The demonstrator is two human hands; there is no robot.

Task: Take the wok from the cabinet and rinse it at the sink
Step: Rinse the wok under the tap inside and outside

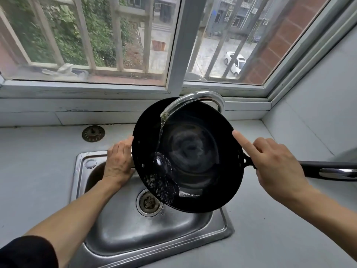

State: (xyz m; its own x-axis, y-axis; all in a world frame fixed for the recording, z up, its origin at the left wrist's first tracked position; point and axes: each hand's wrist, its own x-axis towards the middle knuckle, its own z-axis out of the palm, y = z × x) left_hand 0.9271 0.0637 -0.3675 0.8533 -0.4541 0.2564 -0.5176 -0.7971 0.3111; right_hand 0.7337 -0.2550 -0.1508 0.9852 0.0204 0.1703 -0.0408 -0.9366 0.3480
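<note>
A round black wok with a long black and silver handle (pixel 188 155) is held tilted over a rectangular stainless steel sink (pixel 123 235) sunk into a pale grey tabletop (pixel 38 167). The wok's lower rim dips toward the near side of the basin, just above the round metal drain strainer (pixel 148 203) in the sink floor. Its handle sticks out to the right, over the tabletop's right side.

A curved chrome tap spout (pixel 195 99) arches over the wok's far rim from the back edge of the tabletop. A thin stream of water (pixel 160 136) falls from it onto the wok's inner left wall and runs down in beads to the lower rim.

The left hand (pixel 119 161) grips the wok's left rim, fingers curled around the edge, with the bare forearm and a dark sleeve reaching in from the lower left. The right hand (pixel 274 163) holds the wok where the handle joins the pan, with the index finger stretched straight along the right rim; the curl of the other fingers is mostly hidden beneath the hand.

A second round metal strainer plug (pixel 93 133) lies on the tabletop beyond the sink's far left corner. Behind the tabletop's back edge runs a white-framed window (pixel 173 55) with bars outside, showing greenery and a parked white car (pixel 235 63).
</note>
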